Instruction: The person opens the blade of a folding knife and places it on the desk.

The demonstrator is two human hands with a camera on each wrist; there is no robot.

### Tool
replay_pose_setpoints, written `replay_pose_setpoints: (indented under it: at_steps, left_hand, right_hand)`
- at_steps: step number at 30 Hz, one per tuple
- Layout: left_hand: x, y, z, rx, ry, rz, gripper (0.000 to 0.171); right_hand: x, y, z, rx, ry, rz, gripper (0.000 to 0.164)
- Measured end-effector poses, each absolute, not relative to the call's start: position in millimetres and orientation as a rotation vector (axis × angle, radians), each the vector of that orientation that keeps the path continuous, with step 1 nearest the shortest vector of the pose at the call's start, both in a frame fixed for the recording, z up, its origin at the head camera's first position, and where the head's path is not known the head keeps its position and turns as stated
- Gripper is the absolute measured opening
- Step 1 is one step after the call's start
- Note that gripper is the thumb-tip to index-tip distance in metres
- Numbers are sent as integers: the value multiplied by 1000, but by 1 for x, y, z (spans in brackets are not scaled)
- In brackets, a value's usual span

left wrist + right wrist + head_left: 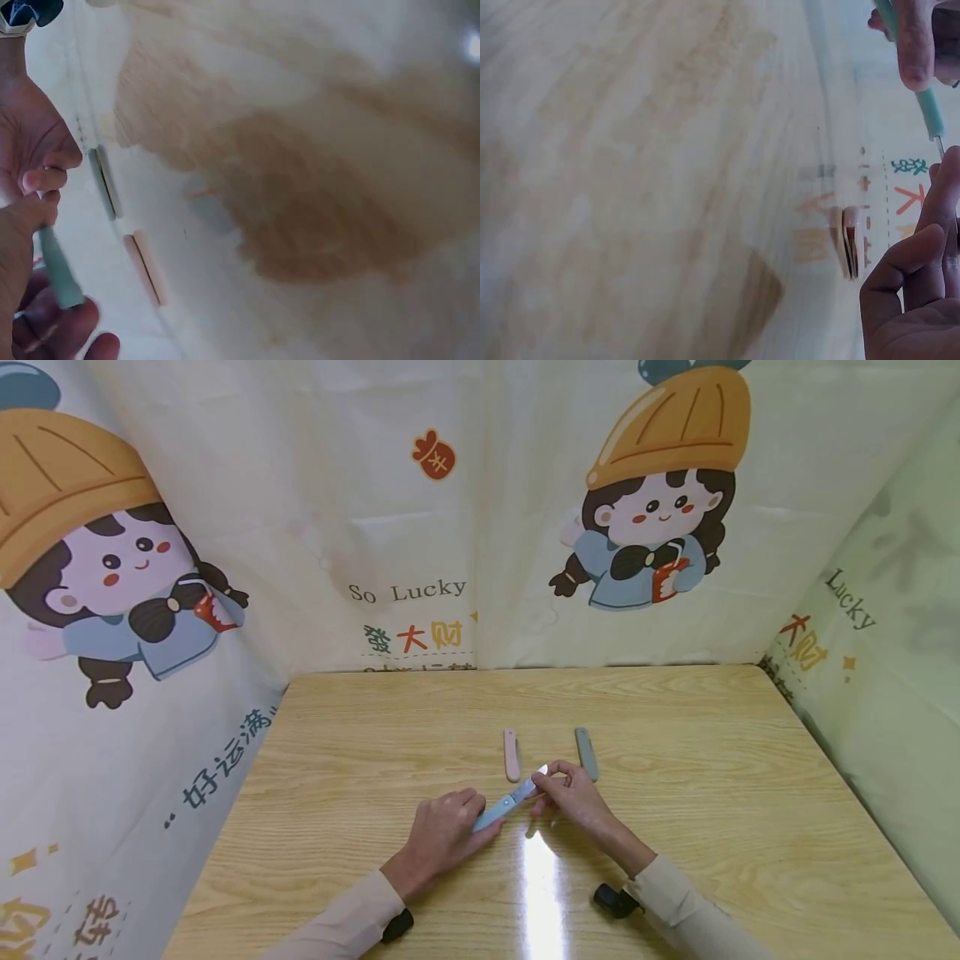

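A light blue folding knife [495, 812] with its blade [525, 790] swung out lies slantwise between both hands over the table. My left hand [446, 827] grips its handle, the thumb along it. With thumb and fingertips my right hand [573, 793] pinches the blade near its tip. In the left wrist view the handle [60, 270] looks pale green, and the right hand [37, 142] is beyond it. The right wrist view shows the handle's end [930, 112] and a thin strip of blade running to the right fingers, which hide the tip.
Beyond the hands, a pink folded knife [512, 755] and a grey-green folded knife [587, 753] lie apart on the wooden table [337, 760]. A printed cloth [420, 543] hangs behind the table and along its sides. Glare crosses the tabletop in front.
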State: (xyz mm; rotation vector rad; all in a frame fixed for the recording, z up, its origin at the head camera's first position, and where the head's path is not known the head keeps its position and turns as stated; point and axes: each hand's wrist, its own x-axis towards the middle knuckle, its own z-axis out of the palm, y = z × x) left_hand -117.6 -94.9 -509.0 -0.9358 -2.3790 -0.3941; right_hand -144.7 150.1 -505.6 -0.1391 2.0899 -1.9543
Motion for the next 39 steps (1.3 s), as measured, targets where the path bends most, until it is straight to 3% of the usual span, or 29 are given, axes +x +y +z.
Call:
replay_pose_setpoints:
  at_steps: [8, 20, 26, 33, 39]
  left_hand:
    - [-111, -97, -502, -955, -2546, -143, 32]
    - [-110, -95, -499, -928, -2613, -278, 18]
    - [-123, -98, -495, -810, -2702, -634, 16]
    - [-153, -113, -496, -527, -2808, -1290, 13]
    - [-175, -122, -499, -302, -2843, -1459, 14]
  right_hand:
    - [-145, 155, -504, -143, 2075, -1965, 21]
    - [-145, 154, -502, -111, 2054, -1984, 35]
    - [-145, 156, -499, -147, 2114, -1942, 46]
    - [-143, 159, -499, -194, 2145, -1877, 40]
    - [-139, 161, -500, -194, 2107, -1839, 35]
